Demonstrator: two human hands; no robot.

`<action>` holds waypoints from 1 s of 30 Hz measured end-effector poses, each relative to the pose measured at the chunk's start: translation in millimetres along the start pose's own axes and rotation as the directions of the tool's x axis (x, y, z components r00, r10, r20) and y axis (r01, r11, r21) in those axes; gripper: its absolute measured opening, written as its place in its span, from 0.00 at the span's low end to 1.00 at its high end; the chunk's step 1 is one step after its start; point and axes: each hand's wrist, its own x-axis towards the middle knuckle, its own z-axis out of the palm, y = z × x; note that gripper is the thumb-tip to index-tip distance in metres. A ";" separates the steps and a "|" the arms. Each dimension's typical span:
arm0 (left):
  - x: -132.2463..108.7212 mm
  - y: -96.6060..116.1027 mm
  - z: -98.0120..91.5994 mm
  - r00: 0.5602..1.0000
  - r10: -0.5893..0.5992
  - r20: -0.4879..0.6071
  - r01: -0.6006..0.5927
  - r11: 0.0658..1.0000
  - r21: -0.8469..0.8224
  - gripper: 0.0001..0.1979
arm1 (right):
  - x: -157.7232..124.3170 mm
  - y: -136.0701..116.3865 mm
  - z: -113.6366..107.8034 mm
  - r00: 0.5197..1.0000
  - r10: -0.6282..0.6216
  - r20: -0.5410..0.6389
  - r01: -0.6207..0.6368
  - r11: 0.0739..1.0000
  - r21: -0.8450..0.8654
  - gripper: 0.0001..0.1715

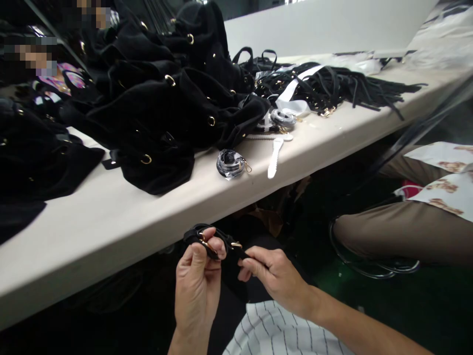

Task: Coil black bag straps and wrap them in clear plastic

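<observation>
A black strap (216, 230) with gold-coloured metal fittings is stretched between my two hands, above my lap and just in front of the table edge. My left hand (199, 276) is closed round the coiled part, thumb and fingers pinching it beside a gold clasp. Farther right, my right hand (271, 273) pinches the strap's end close to a gold buckle (236, 245). Nearest on the table lies a coiled strap in clear wrap (230, 164) with a gold hook. Beside it is a white toothed plastic strip (275, 158).
Black bags (162, 108) with gold eyelets are heaped on the pale table (177, 202). Black straps (332, 86) and a white ribbon (290, 93) lie farther right. A seated person's leg (388, 231) is at the right; other people are at the far left.
</observation>
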 end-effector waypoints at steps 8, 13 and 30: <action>12.0 -23.0 -5.7 0.945 0.321 -0.056 -0.282 0.893 0.352 0.12 | -8.2 7.1 13.3 0.983 0.165 0.083 -0.178 0.966 0.185 0.20; 9.9 -36.8 -18.5 0.881 0.429 0.200 -0.438 0.581 0.686 0.13 | -11.2 5.1 19.8 0.971 0.202 0.132 -0.235 0.914 0.330 0.22; 16.6 -51.5 -16.1 0.735 0.109 0.669 -0.616 0.518 0.593 0.18 | -20.5 -19.7 -31.1 0.971 0.195 0.138 -0.239 0.761 0.604 0.21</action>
